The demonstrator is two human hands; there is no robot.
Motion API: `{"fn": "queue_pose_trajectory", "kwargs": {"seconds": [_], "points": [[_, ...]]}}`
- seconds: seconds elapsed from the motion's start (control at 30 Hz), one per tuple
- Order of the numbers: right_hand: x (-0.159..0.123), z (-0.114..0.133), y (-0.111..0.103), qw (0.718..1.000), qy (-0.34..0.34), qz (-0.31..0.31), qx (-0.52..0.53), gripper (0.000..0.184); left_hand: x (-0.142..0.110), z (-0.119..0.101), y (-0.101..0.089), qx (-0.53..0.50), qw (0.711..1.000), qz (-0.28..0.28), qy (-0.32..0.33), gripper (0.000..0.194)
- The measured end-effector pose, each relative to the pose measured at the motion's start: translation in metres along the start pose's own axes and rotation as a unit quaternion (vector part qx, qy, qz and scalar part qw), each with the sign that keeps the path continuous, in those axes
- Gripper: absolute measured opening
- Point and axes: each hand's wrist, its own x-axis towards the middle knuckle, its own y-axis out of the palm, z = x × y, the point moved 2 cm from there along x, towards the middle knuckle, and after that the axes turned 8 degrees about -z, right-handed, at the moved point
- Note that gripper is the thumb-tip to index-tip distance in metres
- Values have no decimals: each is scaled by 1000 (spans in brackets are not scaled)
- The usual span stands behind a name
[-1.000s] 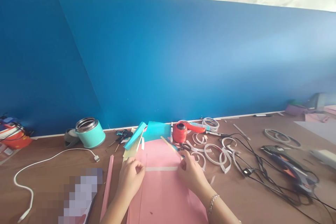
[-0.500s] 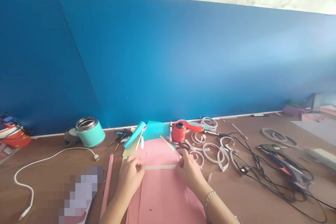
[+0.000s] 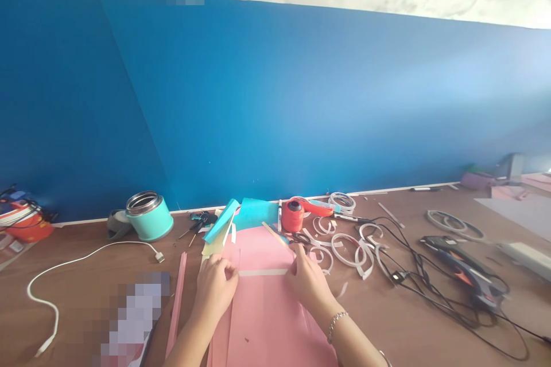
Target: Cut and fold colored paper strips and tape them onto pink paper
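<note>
A narrow white strip (image 3: 263,272) lies straight across the pink paper (image 3: 275,315) in front of me. My left hand (image 3: 216,282) is closed in a pinch at the strip's left end. At the right end my right hand (image 3: 306,275) pinches it too, resting over the paper's edge. The fingertips cover both ends of the strip. Beyond the hands, blue paper (image 3: 258,213) and a folded blue piece (image 3: 221,221) lie on a pale yellow sheet (image 3: 216,245). A small dark scrap (image 3: 247,340) sits on the pink paper.
White strip coils (image 3: 348,249) and a red spool (image 3: 292,217) lie behind my right hand. Farther right are a glue gun (image 3: 467,275) and black cables. A turquoise metal-lined container (image 3: 150,218), white USB cable (image 3: 32,292) and narrow pink strip (image 3: 176,304) are left. A blue partition (image 3: 301,97) stands behind.
My right hand has shifted slightly left along the strip, while the left hand stays nearly in place. The view has turned slightly, and both pinches persist.
</note>
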Motion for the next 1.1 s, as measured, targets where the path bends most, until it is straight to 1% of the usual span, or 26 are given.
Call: {"fn": "queue_pose_trajectory", "kwargs": {"seconds": [0.2,0.27,0.37,0.47,0.53,0.6,0.67,0.7,0.73,0.8,0.87,0.9,1.0,1.07,1.1], "points": [[0,5,0,1000,-13,12,-22,58,1,1,2,11,1000,-16,7,9],[0,5,1,1000,-21,10,-21,60,1,2,2,4,1000,-26,-1,7],[2,-1,2,1000,-24,-7,0,60,1,2,2,-4,999,-34,-2,9],[6,-15,2,998,1,-13,57,56,1,3,3,-13,1000,-26,-1,8],[10,-27,2,993,21,6,115,50,3,5,4,-42,999,-14,-10,8],[14,-38,1,982,46,14,184,41,5,8,2,-82,996,-5,-22,8],[17,-45,-2,972,61,-1,226,33,6,7,-1,-110,993,-1,-34,9],[18,-46,-4,971,60,-13,232,30,5,6,-4,-114,993,-10,-37,12],[19,-45,-6,972,50,-29,228,29,4,3,-7,-112,993,-26,-29,15],[18,-38,-12,978,0,-59,199,28,1,-7,-13,-98,992,-75,16,23],[14,-27,-17,981,-75,-74,160,29,-4,-19,-17,-80,986,-104,105,27],[11,-21,-19,981,-110,-71,144,30,-6,-25,-17,-69,984,-107,127,29],[3,-6,-21,980,-166,-51,97,37,-12,-34,-15,-32,982,-110,152,36],[-2,1,-19,979,-193,-36,58,39,-17,-38,-8,-11,978,-81,192,43],[-3,4,-17,977,-208,-28,40,40,-20,-40,-3,-4,974,-49,222,46]]}}
